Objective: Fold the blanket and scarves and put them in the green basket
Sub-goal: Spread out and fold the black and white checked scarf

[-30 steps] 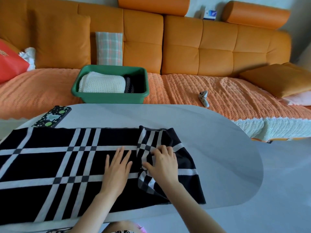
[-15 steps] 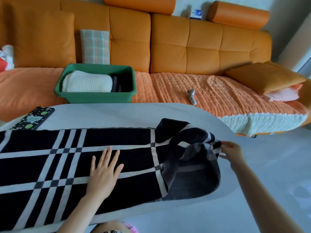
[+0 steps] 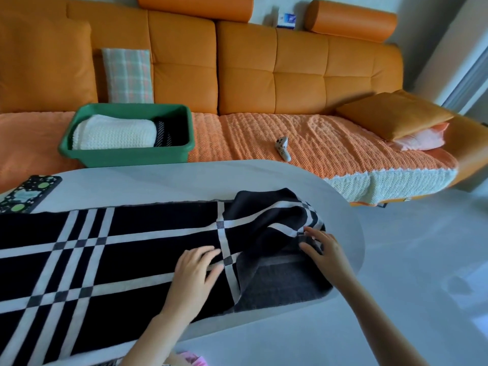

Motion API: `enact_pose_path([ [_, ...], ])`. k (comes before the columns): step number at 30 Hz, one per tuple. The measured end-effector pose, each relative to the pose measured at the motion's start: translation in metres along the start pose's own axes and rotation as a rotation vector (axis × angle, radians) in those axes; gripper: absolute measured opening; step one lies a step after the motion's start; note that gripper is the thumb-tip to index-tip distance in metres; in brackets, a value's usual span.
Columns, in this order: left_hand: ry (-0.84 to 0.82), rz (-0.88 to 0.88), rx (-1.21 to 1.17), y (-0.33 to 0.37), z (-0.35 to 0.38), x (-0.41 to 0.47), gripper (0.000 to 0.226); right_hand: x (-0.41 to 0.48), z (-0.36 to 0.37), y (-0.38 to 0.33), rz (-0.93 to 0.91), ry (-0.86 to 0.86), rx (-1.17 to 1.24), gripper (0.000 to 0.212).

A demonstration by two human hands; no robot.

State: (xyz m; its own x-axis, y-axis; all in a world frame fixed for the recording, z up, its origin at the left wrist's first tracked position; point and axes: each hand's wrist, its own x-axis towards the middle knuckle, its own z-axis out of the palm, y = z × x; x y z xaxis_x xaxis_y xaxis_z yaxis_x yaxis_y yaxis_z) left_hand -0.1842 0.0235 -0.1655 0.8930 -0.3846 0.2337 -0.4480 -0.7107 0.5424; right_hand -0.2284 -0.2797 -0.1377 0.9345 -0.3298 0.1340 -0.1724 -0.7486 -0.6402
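A black scarf with white plaid stripes (image 3: 132,249) lies stretched across the white oval table (image 3: 184,180). Its right end is bunched and partly turned over, showing a grey underside. My left hand (image 3: 196,270) rests on the scarf near the middle, fingers slightly curled and blurred. My right hand (image 3: 320,248) pinches the rumpled right end of the scarf. The green basket (image 3: 126,154) sits on the sofa behind the table. It holds a folded cream blanket (image 3: 113,132) and a dark striped folded scarf (image 3: 165,133).
A patterned black case (image 3: 26,192) lies at the table's left edge. On the orange sofa cover (image 3: 330,138) sits a small white remote (image 3: 282,149). A plaid cushion (image 3: 128,75) leans behind the basket; orange and pink pillows (image 3: 396,120) lie at the right.
My right hand pulled the scarf's folded end out to the right, then came back in a little onto the bunched end. My left hand slid rightward along the scarf.
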Motion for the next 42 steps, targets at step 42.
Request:
enact_pose_path([
  [42,-0.066,0.28,0.035,0.07,0.046,-0.014,0.023,-0.075,-0.068,0.11,0.052,0.28,0.123,0.041],
])
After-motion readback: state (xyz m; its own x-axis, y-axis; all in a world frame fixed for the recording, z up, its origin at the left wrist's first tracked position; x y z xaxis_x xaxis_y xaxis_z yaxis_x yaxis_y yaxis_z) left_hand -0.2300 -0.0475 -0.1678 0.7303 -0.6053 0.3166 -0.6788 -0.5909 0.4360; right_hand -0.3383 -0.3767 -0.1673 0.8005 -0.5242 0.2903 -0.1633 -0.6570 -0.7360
